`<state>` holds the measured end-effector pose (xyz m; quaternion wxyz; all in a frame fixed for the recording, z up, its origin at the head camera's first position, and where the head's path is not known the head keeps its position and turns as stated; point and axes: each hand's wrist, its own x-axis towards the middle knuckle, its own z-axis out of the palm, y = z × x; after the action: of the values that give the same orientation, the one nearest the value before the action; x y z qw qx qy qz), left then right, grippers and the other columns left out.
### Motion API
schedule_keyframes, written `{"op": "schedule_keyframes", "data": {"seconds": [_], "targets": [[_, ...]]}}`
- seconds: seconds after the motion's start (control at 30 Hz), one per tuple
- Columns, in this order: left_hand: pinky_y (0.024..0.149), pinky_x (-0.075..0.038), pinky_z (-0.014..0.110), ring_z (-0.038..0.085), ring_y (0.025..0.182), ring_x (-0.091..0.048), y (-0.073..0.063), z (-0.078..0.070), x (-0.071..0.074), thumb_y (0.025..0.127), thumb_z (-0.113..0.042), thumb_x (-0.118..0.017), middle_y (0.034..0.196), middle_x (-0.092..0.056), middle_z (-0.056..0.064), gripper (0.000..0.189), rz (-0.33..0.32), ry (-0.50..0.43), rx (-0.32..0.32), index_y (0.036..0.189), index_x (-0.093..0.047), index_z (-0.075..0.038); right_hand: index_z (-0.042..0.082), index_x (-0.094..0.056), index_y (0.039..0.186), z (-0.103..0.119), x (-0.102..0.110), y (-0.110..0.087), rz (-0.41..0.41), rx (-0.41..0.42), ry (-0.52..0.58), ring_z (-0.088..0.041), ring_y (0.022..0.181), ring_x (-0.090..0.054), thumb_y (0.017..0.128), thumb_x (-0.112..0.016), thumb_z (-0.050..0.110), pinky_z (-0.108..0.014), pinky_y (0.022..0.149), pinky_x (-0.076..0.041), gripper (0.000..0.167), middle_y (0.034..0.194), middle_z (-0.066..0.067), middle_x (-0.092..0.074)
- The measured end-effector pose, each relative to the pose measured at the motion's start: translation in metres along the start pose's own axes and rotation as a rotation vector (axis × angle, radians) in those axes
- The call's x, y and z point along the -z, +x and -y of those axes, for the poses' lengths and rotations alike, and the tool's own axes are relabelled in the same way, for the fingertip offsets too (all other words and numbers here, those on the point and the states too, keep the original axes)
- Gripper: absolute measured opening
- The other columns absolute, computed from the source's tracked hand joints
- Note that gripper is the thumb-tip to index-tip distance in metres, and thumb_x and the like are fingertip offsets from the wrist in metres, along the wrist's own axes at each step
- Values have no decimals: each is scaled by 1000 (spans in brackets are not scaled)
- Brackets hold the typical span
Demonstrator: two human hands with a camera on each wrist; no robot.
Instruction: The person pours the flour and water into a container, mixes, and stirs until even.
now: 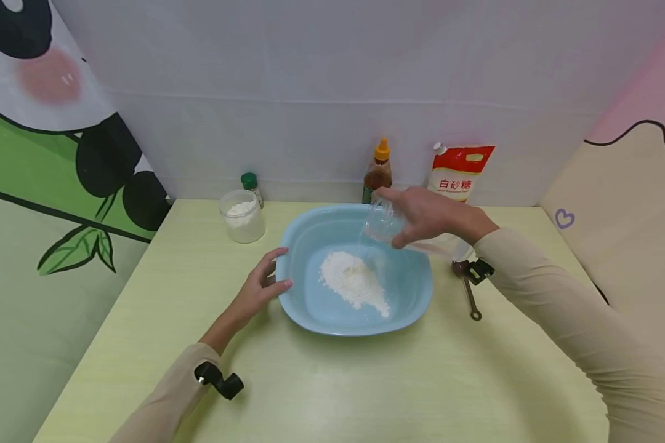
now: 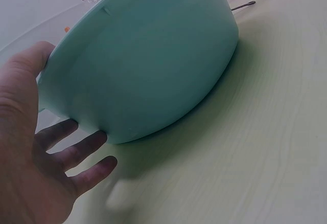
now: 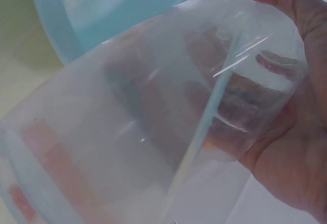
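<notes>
A light-blue plastic basin (image 1: 305, 307) stands on the table with a heap of white powder (image 1: 351, 280) on its bottom. My left hand (image 1: 257, 286) holds the basin's left side, thumb at the rim and fingers spread against the outer wall, as the left wrist view shows. Over the right part of the basin, my right hand (image 1: 427, 215) grips a clear, see-through container (image 3: 133, 111). This container lies tilted nearly sideways, its left end above the basin. Clear liquid with a slanting surface line shows inside it in the right wrist view.
Behind the basin stand a brown squeeze bottle (image 1: 378, 175) with an orange cap and a red-and-white sugar pouch (image 1: 455, 175). At the back left are a jar (image 1: 244, 224) of white powder and a green-capped shaker (image 1: 250, 183). A dark measuring spoon (image 1: 471, 298) lies right of the basin.
</notes>
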<state>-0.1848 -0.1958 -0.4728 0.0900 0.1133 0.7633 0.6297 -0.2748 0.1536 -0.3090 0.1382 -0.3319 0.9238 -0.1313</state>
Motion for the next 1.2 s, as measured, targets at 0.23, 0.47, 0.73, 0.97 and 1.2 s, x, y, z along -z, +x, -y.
{"op": "schedule_keyframes", "data": {"seconds": [0.23, 0.47, 0.73, 0.97, 1.2], "targets": [[99, -54, 46, 51, 136, -43, 0, 0, 0, 95, -16, -63, 159, -29, 27, 69, -1, 1, -5, 155, -29, -18, 14, -32, 151, 2, 3, 5, 12, 5, -15, -30, 105, -61, 75, -84, 28, -47, 88, -59, 93, 122, -12, -64], [99, -53, 48, 52, 136, -43, 0, 0, 1, 95, -16, -63, 159, -29, 28, 69, -1, 4, -8, 155, -29, -18, 13, -31, 152, 5, 5, 9, 21, -13, -8, -30, 105, -61, 74, -84, 28, -48, 89, -58, 95, 122, -12, -65], [99, -53, 51, 52, 136, -43, 0, -1, 1, 94, -16, -63, 159, -29, 28, 69, 0, 4, -11, 155, -29, -18, 17, -30, 153, 7, 4, 14, 34, -34, -6, -30, 106, -60, 73, -84, 31, -46, 87, -59, 98, 122, -10, -64], [98, -54, 47, 52, 135, -44, 0, 0, 1, 94, -15, -63, 158, -30, 29, 69, 2, -2, -12, 155, -29, -18, 16, -29, 155, 10, 4, 17, 40, -29, -13, -30, 106, -60, 74, -83, 30, -47, 89, -58, 98, 123, -11, -65], [95, -56, 39, 51, 135, -45, 0, 1, 1, 94, -15, -63, 158, -30, 27, 69, 2, -6, -15, 154, -29, -19, 17, -28, 155, 12, 4, 19, 45, -29, -11, -29, 104, -61, 74, -84, 31, -46, 87, -59, 100, 121, -10, -65]]}}
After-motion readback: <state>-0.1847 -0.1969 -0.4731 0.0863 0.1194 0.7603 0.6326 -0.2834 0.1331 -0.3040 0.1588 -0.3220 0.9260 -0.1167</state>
